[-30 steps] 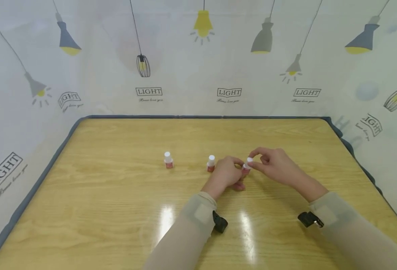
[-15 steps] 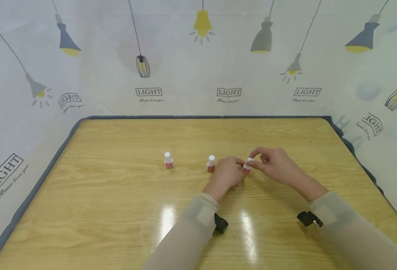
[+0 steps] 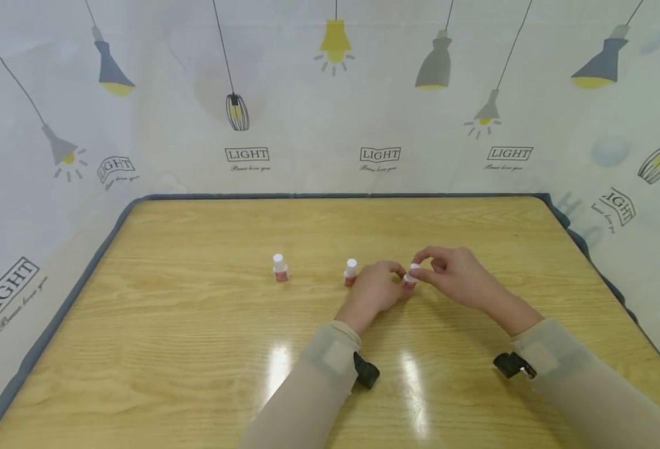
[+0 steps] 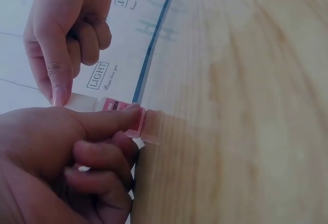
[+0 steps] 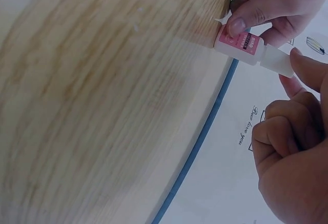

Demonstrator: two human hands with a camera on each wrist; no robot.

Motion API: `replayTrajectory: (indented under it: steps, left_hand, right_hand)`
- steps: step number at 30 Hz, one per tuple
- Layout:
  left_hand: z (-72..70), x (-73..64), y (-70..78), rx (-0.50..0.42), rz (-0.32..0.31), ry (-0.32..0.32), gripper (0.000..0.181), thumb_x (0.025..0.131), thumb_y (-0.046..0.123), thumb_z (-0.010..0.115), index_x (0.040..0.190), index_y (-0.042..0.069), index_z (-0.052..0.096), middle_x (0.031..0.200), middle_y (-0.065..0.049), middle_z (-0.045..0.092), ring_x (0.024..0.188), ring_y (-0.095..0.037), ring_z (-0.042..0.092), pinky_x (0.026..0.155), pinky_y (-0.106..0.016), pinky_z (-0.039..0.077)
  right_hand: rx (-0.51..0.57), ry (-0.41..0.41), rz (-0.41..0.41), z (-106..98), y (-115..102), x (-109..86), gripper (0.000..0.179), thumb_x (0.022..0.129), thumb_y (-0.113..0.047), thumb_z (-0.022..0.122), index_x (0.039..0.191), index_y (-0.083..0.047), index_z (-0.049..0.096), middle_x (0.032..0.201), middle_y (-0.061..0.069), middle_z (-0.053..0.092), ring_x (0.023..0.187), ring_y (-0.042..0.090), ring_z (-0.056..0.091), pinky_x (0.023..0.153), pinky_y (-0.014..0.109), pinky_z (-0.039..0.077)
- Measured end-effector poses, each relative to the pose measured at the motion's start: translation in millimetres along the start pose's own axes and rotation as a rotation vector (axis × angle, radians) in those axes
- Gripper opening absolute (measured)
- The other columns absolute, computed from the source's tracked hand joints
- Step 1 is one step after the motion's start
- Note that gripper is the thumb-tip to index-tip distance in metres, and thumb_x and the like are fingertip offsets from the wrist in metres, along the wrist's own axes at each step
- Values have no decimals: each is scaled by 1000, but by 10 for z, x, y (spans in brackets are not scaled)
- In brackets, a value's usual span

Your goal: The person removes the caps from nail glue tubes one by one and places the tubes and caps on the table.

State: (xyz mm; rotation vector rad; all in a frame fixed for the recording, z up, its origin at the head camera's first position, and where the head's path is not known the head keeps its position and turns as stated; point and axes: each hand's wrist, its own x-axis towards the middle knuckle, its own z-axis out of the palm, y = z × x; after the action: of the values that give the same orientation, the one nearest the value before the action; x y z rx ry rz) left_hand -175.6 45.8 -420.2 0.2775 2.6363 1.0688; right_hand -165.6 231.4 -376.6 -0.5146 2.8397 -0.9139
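Note:
A small white bottle with a pink label and a tall white cap stands on the table, between the two hands. My left hand grips its body low down, the thumb across the label in the left wrist view. From the other side my right hand pinches the cap between thumb and index finger, its other fingers curled in, as the right wrist view shows. The cap sits on the bottle's neck. Just left of my left hand stands a second, similar bottle, upright and partly overlapped by that hand.
A third bottle of the same kind stands upright farther left on the wooden table. Behind the table's dark back edge rises a pale wall covering printed with lamps. Both forearms reach in from the front edge.
The lower fingers of my left hand, which stuck out under the bottle, have drawn in out of sight. My right hand stays at the cap, and the other bottles have not moved.

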Motion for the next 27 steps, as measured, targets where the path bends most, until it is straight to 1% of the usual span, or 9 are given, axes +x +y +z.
replayTrajectory:
  steps: [2, 4, 7, 10, 14, 17, 22, 27]
  left_hand:
    - [4, 2, 2, 11, -2, 6, 27, 98, 40, 77, 121, 25, 79, 128, -1, 78, 107, -19, 69, 99, -42, 52]
    - [2, -1, 6, 9, -12, 1, 27, 98, 40, 77, 121, 26, 80, 130, 0, 78, 111, -20, 70, 99, -43, 51]
    - [-7, -10, 15, 15, -24, 1, 27, 97, 42, 77, 121, 28, 80, 129, 1, 78, 111, -21, 70, 100, -45, 48]
    - [-18, -11, 27, 20, -36, 2, 30, 96, 44, 78, 123, 30, 80, 130, 2, 78, 115, -21, 70, 102, -46, 48]
    - [-22, -1, 28, 14, -60, 8, 33, 94, 46, 80, 124, 32, 80, 131, 6, 77, 120, -21, 70, 106, -51, 42]
    - [-20, 5, 21, 23, -69, 17, 33, 94, 46, 81, 124, 34, 81, 130, 8, 78, 121, -21, 70, 105, -54, 36]
    - [-4, 6, 20, 35, -69, 22, 31, 93, 46, 81, 122, 34, 81, 129, 9, 78, 120, -20, 71, 103, -53, 39]
    - [5, 3, 23, 17, -75, 23, 30, 93, 45, 82, 121, 34, 82, 130, 8, 78, 120, -20, 71, 102, -50, 42]
  right_hand:
    - [-2, 1, -3, -2, 2, -2, 24, 104, -36, 71, 115, -15, 75, 55, -8, 28, 49, 8, 24, 51, 25, 28]
    - [-5, 2, -6, -6, 3, -6, 24, 104, -35, 71, 114, -15, 76, 56, -8, 28, 49, 7, 24, 51, 25, 28]
    - [-10, 3, -7, -18, -4, -11, 23, 103, -35, 72, 113, -15, 76, 56, -8, 28, 49, 7, 24, 51, 25, 28]
    - [-13, 1, -2, -39, -19, -14, 22, 103, -35, 72, 113, -16, 77, 56, -8, 28, 49, 7, 24, 51, 25, 28]
    - [2, -9, 1, -60, -25, -11, 22, 103, -35, 72, 115, -17, 78, 56, -9, 27, 50, 7, 23, 51, 26, 28]
    - [26, -23, 3, -60, -6, -7, 24, 103, -33, 73, 119, -15, 78, 56, -9, 27, 50, 7, 23, 52, 26, 28]
    - [57, -38, 29, -36, 47, -3, 31, 102, -34, 73, 124, -13, 76, 57, -8, 28, 50, 8, 23, 51, 26, 28]
    - [67, -30, 63, -17, 67, -2, 35, 99, -40, 77, 122, -14, 73, 59, -7, 29, 51, 9, 26, 51, 26, 29]
